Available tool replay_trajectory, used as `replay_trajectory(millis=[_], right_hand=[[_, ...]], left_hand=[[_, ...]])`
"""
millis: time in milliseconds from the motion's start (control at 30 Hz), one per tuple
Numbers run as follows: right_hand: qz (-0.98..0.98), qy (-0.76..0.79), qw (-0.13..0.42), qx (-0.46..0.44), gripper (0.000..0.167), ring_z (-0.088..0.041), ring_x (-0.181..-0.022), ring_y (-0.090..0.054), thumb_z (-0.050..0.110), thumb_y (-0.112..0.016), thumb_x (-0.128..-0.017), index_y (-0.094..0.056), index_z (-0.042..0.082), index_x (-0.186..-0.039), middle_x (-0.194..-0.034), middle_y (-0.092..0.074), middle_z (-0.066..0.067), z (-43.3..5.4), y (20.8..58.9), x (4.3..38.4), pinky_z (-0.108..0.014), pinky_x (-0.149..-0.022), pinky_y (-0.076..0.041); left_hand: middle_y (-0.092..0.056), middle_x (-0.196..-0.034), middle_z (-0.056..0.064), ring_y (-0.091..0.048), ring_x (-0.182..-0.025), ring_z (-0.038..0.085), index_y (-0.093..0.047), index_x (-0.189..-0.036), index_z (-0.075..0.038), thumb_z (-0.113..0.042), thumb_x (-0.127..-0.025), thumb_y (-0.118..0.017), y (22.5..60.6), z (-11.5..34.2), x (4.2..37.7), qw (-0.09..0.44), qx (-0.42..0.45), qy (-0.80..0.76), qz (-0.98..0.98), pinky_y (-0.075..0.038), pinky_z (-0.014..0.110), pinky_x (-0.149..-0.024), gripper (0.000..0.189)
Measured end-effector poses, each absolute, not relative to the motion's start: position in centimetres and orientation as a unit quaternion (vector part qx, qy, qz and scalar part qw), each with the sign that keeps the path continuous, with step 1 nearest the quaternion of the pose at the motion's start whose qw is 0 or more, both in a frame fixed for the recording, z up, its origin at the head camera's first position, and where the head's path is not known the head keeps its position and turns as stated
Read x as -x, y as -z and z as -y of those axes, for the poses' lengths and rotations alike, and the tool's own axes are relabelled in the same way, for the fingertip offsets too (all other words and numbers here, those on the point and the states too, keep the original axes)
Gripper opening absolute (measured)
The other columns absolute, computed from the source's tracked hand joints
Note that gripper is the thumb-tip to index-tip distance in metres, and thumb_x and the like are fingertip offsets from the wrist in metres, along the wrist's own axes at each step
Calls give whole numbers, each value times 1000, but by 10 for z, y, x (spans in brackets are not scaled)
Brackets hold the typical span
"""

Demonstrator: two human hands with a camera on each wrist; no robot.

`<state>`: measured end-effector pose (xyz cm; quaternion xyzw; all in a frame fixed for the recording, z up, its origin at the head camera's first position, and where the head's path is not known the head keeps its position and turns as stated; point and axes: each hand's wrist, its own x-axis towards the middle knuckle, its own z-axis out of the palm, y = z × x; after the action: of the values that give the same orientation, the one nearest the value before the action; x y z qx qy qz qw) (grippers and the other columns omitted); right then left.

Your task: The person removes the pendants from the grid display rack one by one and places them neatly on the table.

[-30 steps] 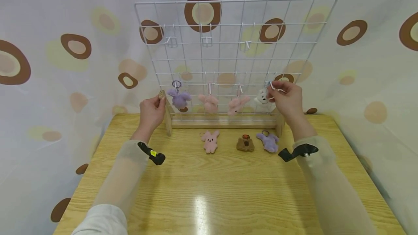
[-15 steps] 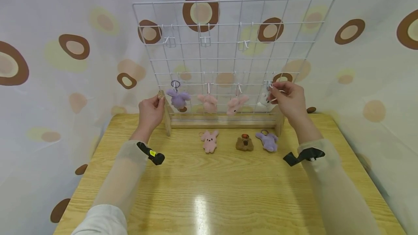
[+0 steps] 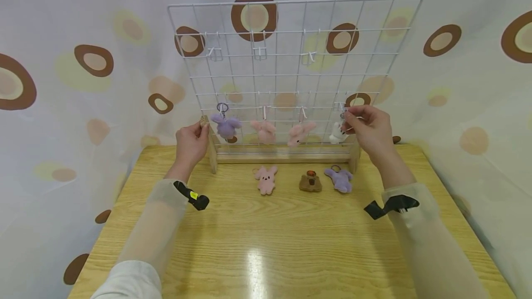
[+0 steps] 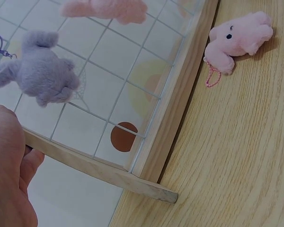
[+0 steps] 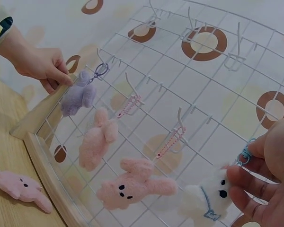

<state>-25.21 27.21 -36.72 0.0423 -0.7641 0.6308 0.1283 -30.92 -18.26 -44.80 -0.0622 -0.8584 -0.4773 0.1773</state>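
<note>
My left hand (image 3: 192,142) grips the top of the left wooden upright (image 4: 104,166) of a white wire grid rack (image 3: 287,76). At the rack's right side my right hand (image 3: 370,130) pinches the blue clasp (image 5: 246,153) of a white plush keychain (image 5: 206,196). The plush dangles beside the fingers, partly hidden by them in the head view. Whether its ring sits on the hook there I cannot tell. Left of it on the lower hooks hang a purple plush keychain (image 3: 226,127), a pink plush (image 3: 264,132) and another pink plush (image 3: 301,134).
On the wooden table (image 3: 257,230) before the rack lie a pink plush (image 3: 266,181), a brown plush (image 3: 310,182) and a purple plush keychain (image 3: 340,180). Bare hooks (image 3: 259,52) sit on the grid's upper part. A patterned sheet (image 3: 104,8) stands behind.
My right hand has shifted slightly right and down, and the white plush has turned and hangs a little lower. My left hand keeps its grip on the upright.
</note>
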Motion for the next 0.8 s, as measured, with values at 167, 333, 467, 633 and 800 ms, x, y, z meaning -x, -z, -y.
replay_trajectory(millis=[167, 333, 467, 633, 800], right_hand=[[753, -645, 123, -41, 22, -14, -78, -70, 12, -69, -105, -66, -7, -116, -98, -71, -7, -270, 366, 248, -23, -73, -59], [739, -662, 116, -43, 20, -15, -77, -70, 10, -71, -103, -65, -8, -111, -100, -73, -10, -267, 368, 244, -25, -74, -60], [735, -667, 112, -51, 16, -15, -76, -70, 8, -72, -102, -67, -6, -108, -99, -73, -9, -264, 370, 240, -27, -75, -60], [734, -669, 103, -60, 21, -15, -76, -71, 7, -71, -102, -65, -11, -112, -99, -73, -9, -260, 373, 237, -27, -76, -60], [741, -661, 97, -72, 23, -14, -76, -71, 6, -70, -103, -64, -13, -115, -101, -73, -11, -257, 375, 234, -25, -76, -60]], left_hand=[[-78, -100, 20, -56, -57, 15, -73, -126, 7, -20, -110, -59, 450, 183, 310, 180, 60, 474, 860, -40, 21, -48, 34], [-78, -97, 20, -55, -54, 13, -74, -124, 7, -19, -110, -59, 451, 184, 311, 186, 65, 468, 861, -39, 21, -47, 33], [-78, -94, 18, -53, -53, 15, -74, -124, 7, -20, -111, -59, 450, 184, 310, 186, 68, 464, 863, -38, 22, -46, 34], [-78, -94, 19, -53, -53, 16, -74, -125, 6, -20, -111, -58, 449, 184, 310, 186, 68, 460, 866, -38, 23, -46, 34], [-78, -93, 18, -51, -51, 15, -74, -126, 6, -20, -111, -58, 448, 183, 310, 182, 66, 463, 865, -37, 23, -45, 34]])
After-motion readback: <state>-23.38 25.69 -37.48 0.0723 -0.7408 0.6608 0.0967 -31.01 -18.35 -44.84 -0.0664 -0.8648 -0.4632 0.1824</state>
